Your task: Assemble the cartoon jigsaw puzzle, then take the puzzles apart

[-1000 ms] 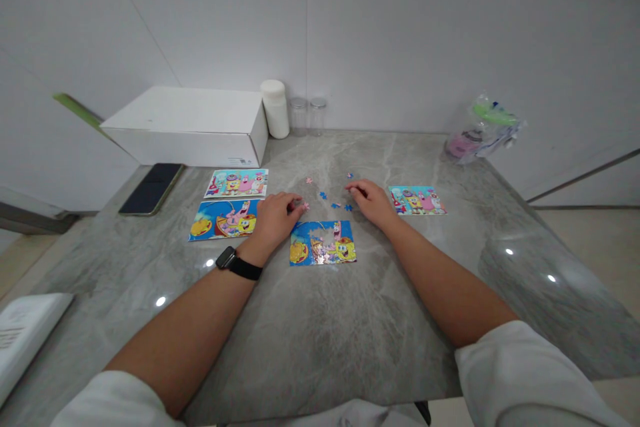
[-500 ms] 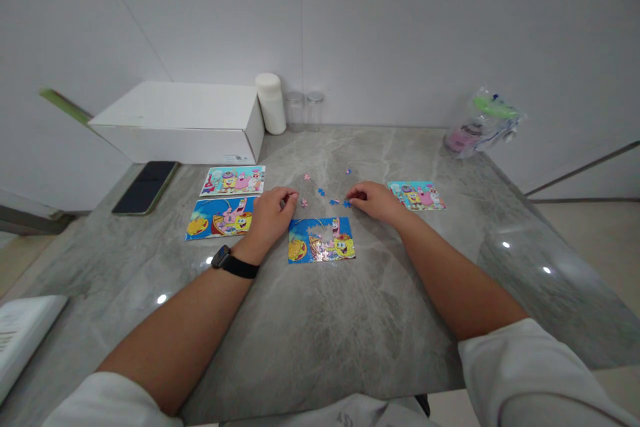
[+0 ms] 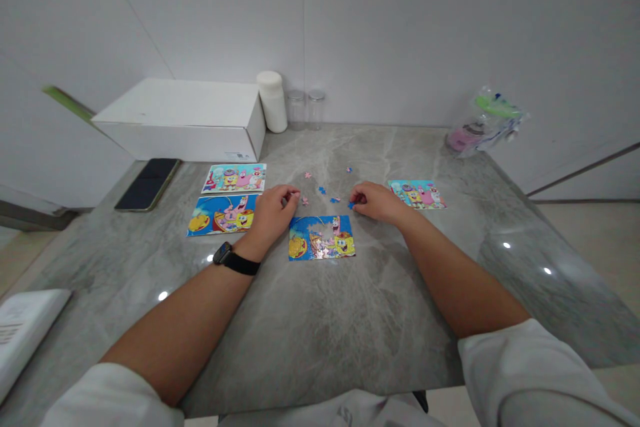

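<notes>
My right hand (image 3: 376,202) is closed, thumb and fingertips pinching a blue jigsaw piece (image 3: 351,205) at the table surface. Across from it my left hand (image 3: 274,212) rests with fingers curled together; whether anything is between its fingertips is hidden. Between the hands lie several loose pieces, among them a pink piece (image 3: 305,201) beside my left fingertips and a blue piece (image 3: 322,191). Nearer to me is a partly assembled cartoon jigsaw (image 3: 299,248) with a gap in its upper middle. Left of it, partly behind my left hand, lies a blue picture card (image 3: 205,219) with a matching scene.
A light cartoon card (image 3: 234,178) lies behind the blue one, and a similar small puzzle (image 3: 417,194) is beyond my right wrist. Around the edges are a phone (image 3: 148,185), white box (image 3: 180,140), white bottle (image 3: 273,103), two clear jars (image 3: 316,111) and a plastic-wrapped cup (image 3: 467,137).
My right hand has shifted slightly to the right, drawing the blue piece away from the neighbouring loose ones. My left hand stays almost still. The whole view has shifted a little.
</notes>
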A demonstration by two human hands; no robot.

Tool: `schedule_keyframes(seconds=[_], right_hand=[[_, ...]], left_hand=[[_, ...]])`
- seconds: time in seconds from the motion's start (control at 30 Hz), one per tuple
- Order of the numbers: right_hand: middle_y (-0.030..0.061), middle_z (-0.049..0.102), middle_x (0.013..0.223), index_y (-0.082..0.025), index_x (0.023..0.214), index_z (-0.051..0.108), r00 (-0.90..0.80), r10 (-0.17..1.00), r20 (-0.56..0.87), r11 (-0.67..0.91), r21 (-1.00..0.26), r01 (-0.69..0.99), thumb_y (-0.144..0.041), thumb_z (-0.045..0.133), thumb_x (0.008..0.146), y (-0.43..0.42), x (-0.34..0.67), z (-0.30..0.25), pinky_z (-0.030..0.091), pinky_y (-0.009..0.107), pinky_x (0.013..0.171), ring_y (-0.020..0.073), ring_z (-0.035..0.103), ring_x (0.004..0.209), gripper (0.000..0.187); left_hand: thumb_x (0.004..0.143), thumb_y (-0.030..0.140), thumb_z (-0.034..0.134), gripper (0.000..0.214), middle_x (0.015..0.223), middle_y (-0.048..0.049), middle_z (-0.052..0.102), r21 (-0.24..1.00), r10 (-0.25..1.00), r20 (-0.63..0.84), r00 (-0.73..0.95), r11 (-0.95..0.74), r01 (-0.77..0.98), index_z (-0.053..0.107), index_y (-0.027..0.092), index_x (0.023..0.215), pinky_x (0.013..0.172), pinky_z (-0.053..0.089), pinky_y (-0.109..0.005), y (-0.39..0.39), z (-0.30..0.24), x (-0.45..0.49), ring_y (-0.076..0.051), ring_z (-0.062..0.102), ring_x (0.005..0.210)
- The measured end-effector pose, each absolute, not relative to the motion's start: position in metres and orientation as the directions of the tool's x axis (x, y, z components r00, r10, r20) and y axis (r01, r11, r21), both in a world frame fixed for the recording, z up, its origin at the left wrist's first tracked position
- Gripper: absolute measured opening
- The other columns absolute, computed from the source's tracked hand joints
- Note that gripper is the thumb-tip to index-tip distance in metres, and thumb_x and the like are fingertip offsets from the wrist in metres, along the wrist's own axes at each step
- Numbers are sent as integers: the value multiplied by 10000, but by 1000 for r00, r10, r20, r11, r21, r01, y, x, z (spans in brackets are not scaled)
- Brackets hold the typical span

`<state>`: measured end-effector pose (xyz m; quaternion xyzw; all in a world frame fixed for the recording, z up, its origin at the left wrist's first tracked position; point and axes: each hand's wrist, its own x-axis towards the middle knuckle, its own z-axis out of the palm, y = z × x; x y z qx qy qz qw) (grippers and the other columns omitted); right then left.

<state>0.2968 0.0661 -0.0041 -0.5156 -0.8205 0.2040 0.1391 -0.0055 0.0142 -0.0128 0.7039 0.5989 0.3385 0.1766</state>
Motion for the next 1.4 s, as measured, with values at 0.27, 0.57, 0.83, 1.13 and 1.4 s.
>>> schedule_keyframes(seconds=[0.27, 0.57, 0.83, 1.13, 1.4], right_hand=[[-16, 702, 798, -223, 995, 736, -401, 916, -12, 223, -817, 532, -243, 671, 811, 65, 292, -6, 449, 257, 637, 148, 614, 701, 196], [-1, 744, 808, -222, 916, 713, -305, 952, 5, 44, -991, 123, -383, 801, 729, 49, 257, -5, 520, 284, 713, 159, 675, 735, 262], [15, 769, 816, -214, 888, 724, -327, 944, -36, -9, -996, 85, -379, 847, 706, 31, 236, -4, 560, 284, 694, 163, 704, 736, 275], [19, 780, 825, -215, 929, 735, -347, 937, 30, 89, -984, 155, -375, 748, 813, 16, 226, -7, 557, 287, 670, 172, 714, 743, 198], [58, 774, 1054, -238, 1107, 726, -346, 868, 357, 481, -776, 408, -247, 698, 866, 17, 231, -8, 554, 330, 745, 199, 709, 885, 243]], left_hand=[[982, 371, 573, 248, 924, -52, 740, 667, 957, 278, 78, -251, 702, 757, 221, 1054, 793, 500, -361, 14, -14, -4, -219, 645, 839], [948, 336, 630, 190, 848, -35, 710, 658, 927, 357, 112, -335, 674, 766, 216, 1008, 760, 473, -348, 10, -8, 1, -198, 608, 773], [969, 377, 645, 198, 846, -25, 714, 649, 881, 404, 245, -465, 602, 765, 220, 957, 768, 460, -333, -1, -2, 9, -185, 618, 790], [964, 353, 629, 226, 767, -14, 672, 661, 890, 363, 276, -455, 597, 710, 203, 817, 742, 433, -325, -6, 0, 14, -174, 592, 745], [982, 390, 577, 257, 768, -10, 644, 780, 946, 272, 175, -323, 536, 688, 202, 847, 680, 442, -298, -5, -4, 14, -172, 576, 743]])
